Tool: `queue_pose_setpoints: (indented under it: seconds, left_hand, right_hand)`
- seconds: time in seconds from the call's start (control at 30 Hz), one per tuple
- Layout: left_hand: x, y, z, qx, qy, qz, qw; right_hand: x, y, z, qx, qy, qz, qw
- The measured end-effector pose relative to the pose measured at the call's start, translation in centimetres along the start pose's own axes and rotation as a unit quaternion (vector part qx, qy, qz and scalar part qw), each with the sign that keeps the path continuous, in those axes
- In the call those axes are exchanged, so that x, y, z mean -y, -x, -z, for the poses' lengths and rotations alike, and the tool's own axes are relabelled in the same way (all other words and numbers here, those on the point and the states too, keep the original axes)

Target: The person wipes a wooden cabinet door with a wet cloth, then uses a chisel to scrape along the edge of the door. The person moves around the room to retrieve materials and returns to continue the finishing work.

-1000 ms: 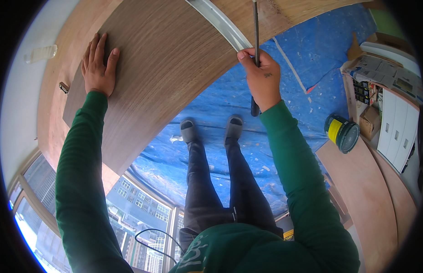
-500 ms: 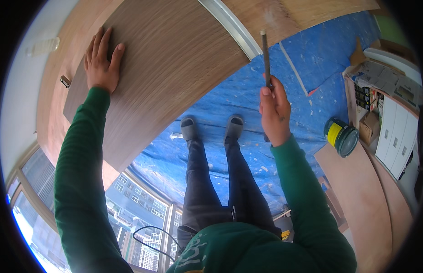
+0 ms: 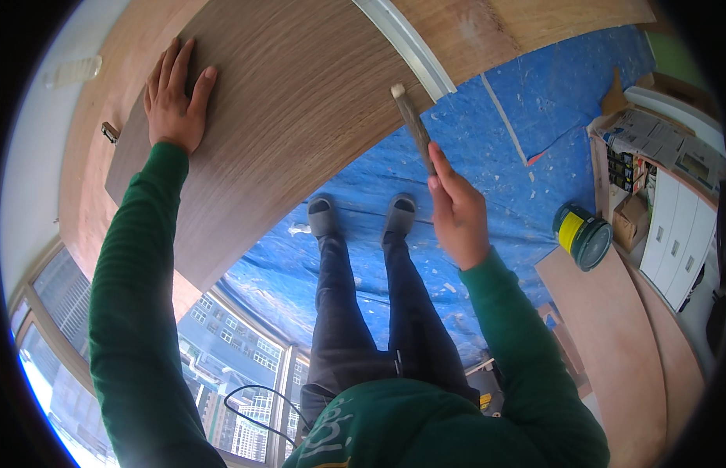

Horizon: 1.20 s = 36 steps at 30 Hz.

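My left hand (image 3: pixel 177 105) lies flat with fingers spread on a brown wood-grain panel (image 3: pixel 292 101), near its far left side. My right hand (image 3: pixel 459 222) is closed around what looks like a long flat file (image 3: pixel 415 125), dark grey with a pale tip. The file slants up and left, its tip over the panel's right edge beside a silvery metal straightedge (image 3: pixel 413 51). Whether the tip touches the panel, I cannot tell. My right palm hides the file's lower end.
Blue sheeting (image 3: pixel 464 125) covers the floor under my feet. A dark bucket with a yellow band (image 3: pixel 583 236) stands at right, near white drawers (image 3: pixel 675 242) and thin wooden sheets (image 3: pixel 605 335). A small metal hinge-like piece (image 3: pixel 110 132) sits left of the panel. Windows (image 3: pixel 238 343) lie lower left.
My right hand has swung the file to the left and tilted it, bringing its tip from beyond the straightedge to the panel's edge. The left hand stays on the panel.
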<state>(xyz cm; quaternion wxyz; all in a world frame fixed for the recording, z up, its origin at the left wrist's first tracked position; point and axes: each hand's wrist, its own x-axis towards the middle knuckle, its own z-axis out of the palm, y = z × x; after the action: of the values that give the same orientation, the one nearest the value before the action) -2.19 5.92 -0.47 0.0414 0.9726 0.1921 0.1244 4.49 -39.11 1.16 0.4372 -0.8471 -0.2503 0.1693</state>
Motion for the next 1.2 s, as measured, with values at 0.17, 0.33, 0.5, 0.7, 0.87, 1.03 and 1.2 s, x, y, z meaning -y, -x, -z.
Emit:
queue_pose_setpoints:
  seconds: [0.17, 0.33, 0.5, 0.7, 0.87, 1.03, 1.2]
  left_hand:
    - [-0.4, 0.1, -0.4, -0.001, -0.003, -0.004, 1.0]
    - [0.0, 0.3, 0.1, 0.0, 0.001, 0.006, 1.0]
    - [-0.7, 0.0, 0.1, -0.005, 0.012, 0.006, 1.0]
    - [0.0, 0.2, -0.1, -0.009, -0.001, 0.004, 1.0]
    - [-0.1, 0.0, -0.2, -0.007, 0.0, -0.001, 1.0]
    - [0.1, -0.1, -0.5, -0.014, 0.001, -0.005, 1.0]
    - [0.2, 0.1, -0.8, -0.011, 0.005, 0.0, 1.0]
  right_hand:
    - [0.9, -3.6, -1.1, -0.028, 0.003, -0.021, 0.999]
    - [0.4, 2.2, -1.9, -0.021, 0.013, -0.002, 1.0]
    - [-0.2, -0.6, -2.9, -0.05, 0.02, 0.047, 0.997]
    - [1.0, -1.2, -2.8, -0.043, 0.008, -0.014, 0.999]
    - [1.5, 3.7, -3.6, -0.035, 0.026, 0.017, 0.999]
    - [1.8, -3.5, -3.3, -0.08, 0.013, -0.042, 0.996]
    - [2.8, 2.8, -3.6, -0.07, 0.047, -0.062, 0.995]
